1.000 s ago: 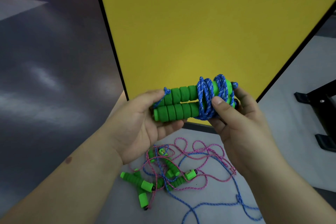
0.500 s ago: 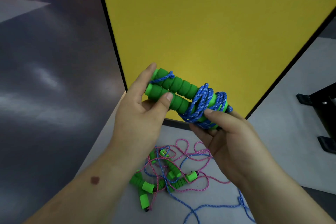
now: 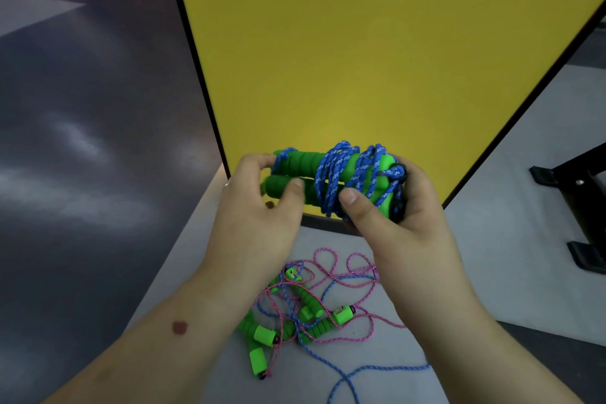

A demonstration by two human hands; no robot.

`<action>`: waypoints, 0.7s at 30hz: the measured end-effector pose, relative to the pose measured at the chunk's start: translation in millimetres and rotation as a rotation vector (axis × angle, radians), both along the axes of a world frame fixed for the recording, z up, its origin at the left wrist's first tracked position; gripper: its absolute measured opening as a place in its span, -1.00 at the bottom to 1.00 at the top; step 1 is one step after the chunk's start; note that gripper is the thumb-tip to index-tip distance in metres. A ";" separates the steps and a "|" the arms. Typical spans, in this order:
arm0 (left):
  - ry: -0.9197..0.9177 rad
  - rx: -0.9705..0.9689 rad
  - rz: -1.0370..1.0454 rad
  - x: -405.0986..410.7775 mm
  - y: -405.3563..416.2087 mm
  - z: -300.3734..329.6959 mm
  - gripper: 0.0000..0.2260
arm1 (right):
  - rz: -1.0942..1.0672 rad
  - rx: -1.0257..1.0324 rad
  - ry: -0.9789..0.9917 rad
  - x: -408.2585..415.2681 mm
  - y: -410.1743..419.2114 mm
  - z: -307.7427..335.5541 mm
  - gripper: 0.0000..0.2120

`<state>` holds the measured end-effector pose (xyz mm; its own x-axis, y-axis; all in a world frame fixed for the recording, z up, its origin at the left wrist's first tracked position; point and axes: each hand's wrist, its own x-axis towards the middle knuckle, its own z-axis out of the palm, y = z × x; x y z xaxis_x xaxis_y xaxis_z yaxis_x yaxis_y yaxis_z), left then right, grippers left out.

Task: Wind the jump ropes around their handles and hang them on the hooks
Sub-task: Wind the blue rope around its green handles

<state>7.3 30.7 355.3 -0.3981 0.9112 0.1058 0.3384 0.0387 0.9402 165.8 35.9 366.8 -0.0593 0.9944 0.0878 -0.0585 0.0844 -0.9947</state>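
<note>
While half a second ago the green handles (image 3: 305,174) pointed up-left, they now lie level; the left hand (image 3: 259,207) grips their bare ends and the right hand (image 3: 390,207) clamps the wound blue rope (image 3: 347,170). Probably winding is finished; hanging comes next.

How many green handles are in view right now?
6. Upper handle and lower handle, wound with blue rope, held by left hand and right hand; four floor handles in the tangle, where more may hide.
</note>
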 end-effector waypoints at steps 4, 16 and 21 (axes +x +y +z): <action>0.214 0.017 -0.213 0.2 -8.3 13.1 -0.31 | 0.085 0.074 -0.111 3.1 0.8 0.4 -0.64; -0.375 -0.079 -0.532 3.3 -6.6 17.3 -0.83 | 0.134 0.047 -0.120 7.8 0.0 2.6 -0.46; -0.437 -0.101 -0.521 -2.6 -4.8 18.4 -0.79 | 0.091 0.017 -0.024 10.2 6.1 0.7 -0.63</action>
